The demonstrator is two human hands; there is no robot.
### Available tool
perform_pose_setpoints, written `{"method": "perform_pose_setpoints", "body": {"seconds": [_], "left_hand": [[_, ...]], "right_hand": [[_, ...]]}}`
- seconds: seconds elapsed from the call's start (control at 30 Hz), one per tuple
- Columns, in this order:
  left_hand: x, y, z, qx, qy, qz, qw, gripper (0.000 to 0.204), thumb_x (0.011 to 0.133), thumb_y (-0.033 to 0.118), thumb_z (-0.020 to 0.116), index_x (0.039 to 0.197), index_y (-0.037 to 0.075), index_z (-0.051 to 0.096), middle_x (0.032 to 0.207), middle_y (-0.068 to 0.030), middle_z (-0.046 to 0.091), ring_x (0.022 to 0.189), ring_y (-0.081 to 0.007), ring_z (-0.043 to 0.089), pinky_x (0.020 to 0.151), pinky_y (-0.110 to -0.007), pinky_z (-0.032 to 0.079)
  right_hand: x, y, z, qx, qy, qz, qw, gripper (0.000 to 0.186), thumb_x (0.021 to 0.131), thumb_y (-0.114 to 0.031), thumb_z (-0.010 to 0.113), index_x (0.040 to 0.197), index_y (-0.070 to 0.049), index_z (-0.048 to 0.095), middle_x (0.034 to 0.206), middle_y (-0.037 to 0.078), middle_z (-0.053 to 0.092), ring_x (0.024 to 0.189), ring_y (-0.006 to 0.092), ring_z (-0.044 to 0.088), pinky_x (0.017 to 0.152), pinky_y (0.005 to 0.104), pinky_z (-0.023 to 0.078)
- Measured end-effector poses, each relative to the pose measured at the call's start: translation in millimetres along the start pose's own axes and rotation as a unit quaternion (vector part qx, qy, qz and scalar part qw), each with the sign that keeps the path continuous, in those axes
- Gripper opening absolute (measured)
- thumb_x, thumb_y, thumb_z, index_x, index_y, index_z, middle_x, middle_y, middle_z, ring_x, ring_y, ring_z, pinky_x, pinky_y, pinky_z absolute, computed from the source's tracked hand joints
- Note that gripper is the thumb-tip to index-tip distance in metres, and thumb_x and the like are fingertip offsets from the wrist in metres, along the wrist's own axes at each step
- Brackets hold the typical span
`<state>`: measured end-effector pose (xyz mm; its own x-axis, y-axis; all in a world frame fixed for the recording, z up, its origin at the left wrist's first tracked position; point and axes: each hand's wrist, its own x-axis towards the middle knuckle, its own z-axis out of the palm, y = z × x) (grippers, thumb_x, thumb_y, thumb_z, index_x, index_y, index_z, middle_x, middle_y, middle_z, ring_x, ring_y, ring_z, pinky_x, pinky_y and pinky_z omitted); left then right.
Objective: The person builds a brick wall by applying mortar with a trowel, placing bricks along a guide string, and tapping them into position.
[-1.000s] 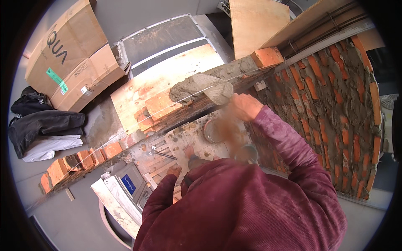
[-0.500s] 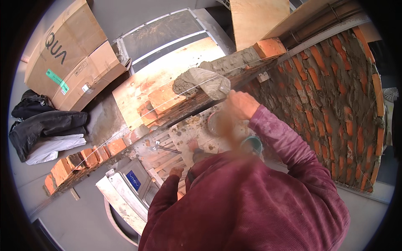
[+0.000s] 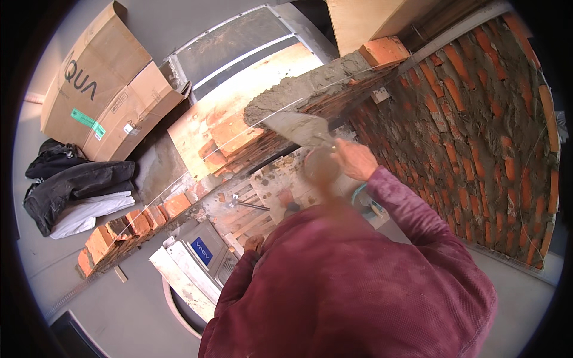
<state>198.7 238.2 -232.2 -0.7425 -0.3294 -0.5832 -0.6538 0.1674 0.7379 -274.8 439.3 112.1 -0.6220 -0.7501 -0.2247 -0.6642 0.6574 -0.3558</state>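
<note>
My right hand [image 3: 354, 159] grips a trowel [image 3: 296, 126], whose mortar-smeared blade lies at the near edge of the mortar bed [image 3: 268, 101] on a low brick wall. A string line runs along this wall, over the mortar and a bare brick [image 3: 234, 132]. My left hand [image 3: 253, 243] is low beside the white panelled object [image 3: 188, 274], its fingers curled; whatever they may hold is hidden. A brown blur covers part of the middle of the view, below the trowel.
Cardboard boxes [image 3: 101, 104] and dark clothes [image 3: 71, 191] lie left. A plywood sheet [image 3: 191, 134] is behind the wall. A mortar-streaked brick wall [image 3: 465, 149] fills the right. Loose-looking bricks [image 3: 137, 222] line the lower-left wall. A green bucket [image 3: 364, 197] and a bare foot [image 3: 285, 197] are below.
The trowel blade has moved down toward the near edge of the mortar bed, uncovering more of the mortar. My right hand has moved slightly down and right with it.
</note>
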Motion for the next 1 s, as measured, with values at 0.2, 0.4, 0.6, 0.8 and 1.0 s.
{"method": "perform_pose_setpoints", "body": {"seconds": [0.2,0.4,0.6,0.8,1.0], "left_hand": [[-31,1,-52,-0.102,-0.003,-0.096,0.99,0.043,0.089,0.031,0.065,0.117,-0.001,0.066,0.107,-0.0155,0.071,0.102,-0.0201,0.065,0.092,-0.032,0.049],[-67,38,-68,-0.205,0.054,-0.139,0.967,0.032,0.09,0.019,0.066,0.116,0.0,0.067,0.1,-0.0078,0.071,0.09,-0.0142,0.064,0.084,-0.028,0.05],[-87,20,-19,-0.255,0.036,-0.142,0.956,0.025,0.09,0.016,0.068,0.11,0.0,0.069,0.089,-0.0018,0.07,0.076,-0.0091,0.058,0.072,-0.024,0.048],[-111,57,89,-0.392,0.049,-0.246,0.885,0.045,0.093,0.035,0.064,0.124,0.002,0.061,0.112,-0.0081,0.067,0.099,-0.0158,0.063,0.088,-0.03,0.051],[-117,124,179,0.009,-0.176,-0.101,0.979,0.097,0.081,0.055,0.07,0.151,0.005,0.025,0.147,-0.0203,0.04,0.136,-0.0326,0.04,0.109,-0.039,0.038]], "right_hand": [[61,56,79,0.017,0.08,-0.01,0.997,0.03,0.094,-0.029,0.055,0.109,-0.004,0.051,0.098,0.017,0.056,0.095,0.037,0.059,0.081,0.0479,0.047],[59,155,57,0.052,0.119,0.013,0.991,0.033,0.096,-0.032,0.051,0.113,-0.004,0.051,0.102,0.017,0.057,0.098,0.0372,0.058,0.083,0.0474,0.047],[11,234,49,0.095,0.14,0.086,0.982,0.04,0.097,-0.034,0.049,0.118,0.0,0.05,0.106,0.021,0.059,0.101,0.0386,0.058,0.086,0.0464,0.046],[-50,223,41,0.055,-0.02,0.165,0.985,0.036,0.09,-0.03,0.055,0.109,0.001,0.059,0.099,0.026,0.065,0.095,0.0421,0.062,0.082,0.0487,0.049],[-34,262,160,-0.039,-0.218,0.199,0.955,0.033,0.087,-0.026,0.051,0.102,-0.001,0.068,0.106,0.025,0.067,0.105,0.0366,0.064,0.091,0.0467,0.049]]}}
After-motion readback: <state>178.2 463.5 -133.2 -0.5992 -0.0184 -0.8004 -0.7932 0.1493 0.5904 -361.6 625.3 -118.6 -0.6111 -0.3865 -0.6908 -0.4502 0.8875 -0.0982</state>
